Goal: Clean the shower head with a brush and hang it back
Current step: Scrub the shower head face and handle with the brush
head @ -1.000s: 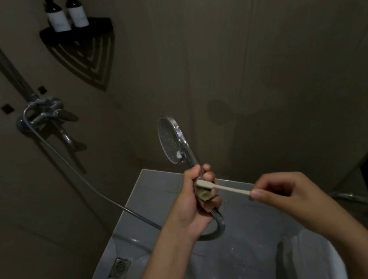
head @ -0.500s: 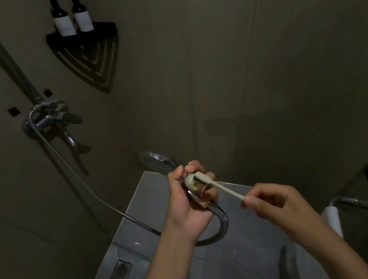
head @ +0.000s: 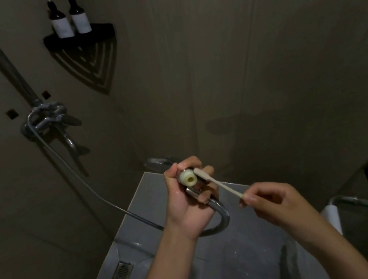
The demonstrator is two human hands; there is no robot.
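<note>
Gripping the shower head point(head: 158, 164) by its chrome handle with the left hand point(head: 186, 210), fingers wrapped tight, down and to the right of the mixer tap point(head: 47, 119). Tilted away, so only a thin chrome edge of the spray disc peeking over the knuckles, face hidden. Showing toward the camera instead: a cream ring-shaped plastic piece point(head: 188, 178) with a yellowish hole, on the handle. Pinching the pale brush point(head: 220, 184) at its tail end with the right hand point(head: 275, 204), further right of the tap, brush head just beside that cream ring, seemingly touching. Bristles too dim to make out. Trailing from the handle's end, a ribbed metal hose point(head: 223, 212), looping under the left wrist and running back up to the tap. Right forearm cut off at the bottom edge.
</note>
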